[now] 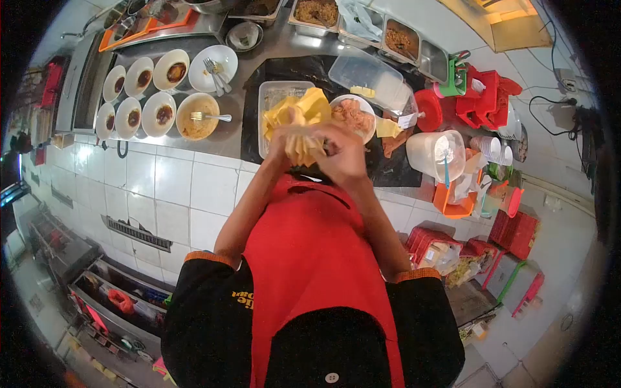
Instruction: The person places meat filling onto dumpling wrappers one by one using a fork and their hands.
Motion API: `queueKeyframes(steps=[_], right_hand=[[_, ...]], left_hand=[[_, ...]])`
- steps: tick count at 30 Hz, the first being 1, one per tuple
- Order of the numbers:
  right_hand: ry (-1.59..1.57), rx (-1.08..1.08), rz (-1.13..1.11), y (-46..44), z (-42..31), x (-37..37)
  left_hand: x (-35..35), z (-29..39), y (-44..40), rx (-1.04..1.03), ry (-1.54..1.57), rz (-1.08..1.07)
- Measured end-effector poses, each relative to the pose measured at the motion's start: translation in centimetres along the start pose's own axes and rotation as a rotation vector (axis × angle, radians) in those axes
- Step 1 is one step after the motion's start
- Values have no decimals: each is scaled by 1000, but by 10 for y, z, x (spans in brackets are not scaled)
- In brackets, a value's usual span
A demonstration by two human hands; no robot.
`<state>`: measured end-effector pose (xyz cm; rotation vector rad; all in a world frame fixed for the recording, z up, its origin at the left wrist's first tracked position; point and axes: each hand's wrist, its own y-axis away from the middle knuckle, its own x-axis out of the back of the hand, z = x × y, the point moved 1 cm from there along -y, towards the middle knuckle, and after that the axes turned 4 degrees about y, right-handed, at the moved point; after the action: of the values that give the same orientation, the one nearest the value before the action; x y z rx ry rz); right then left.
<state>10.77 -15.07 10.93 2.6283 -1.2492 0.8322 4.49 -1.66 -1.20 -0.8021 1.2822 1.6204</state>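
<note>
Close to my chest, at the table's front edge, I hold a pale yellow dough wrapper, gathered into folds. My left hand is closed on its left side. My right hand pinches it from the right, with the fingertips partly hidden. Just beyond my hands, a clear plastic container holds a loose stack of yellow wrapper sheets. To its right stands a white bowl of pinkish-orange minced filling. Whether filling sits inside the held wrapper I cannot tell.
Several white bowls with dark sauce stand at the left, beside a plate with forks. Metal trays of cooked food line the back. At the right are a clear lid, a large plastic tub and red baskets.
</note>
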Motion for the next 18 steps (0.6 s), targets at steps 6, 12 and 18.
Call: queueKeyframes(steps=[6, 12, 18], right_hand=[[-235, -62, -137, 17, 60, 13], [653, -590, -22, 22, 153, 26], [752, -574, 29, 19, 171, 4]], left_hand=[[37, 38, 10, -286, 13, 8], [54, 51, 24, -292, 159, 56], [54, 39, 27, -281, 96, -9]])
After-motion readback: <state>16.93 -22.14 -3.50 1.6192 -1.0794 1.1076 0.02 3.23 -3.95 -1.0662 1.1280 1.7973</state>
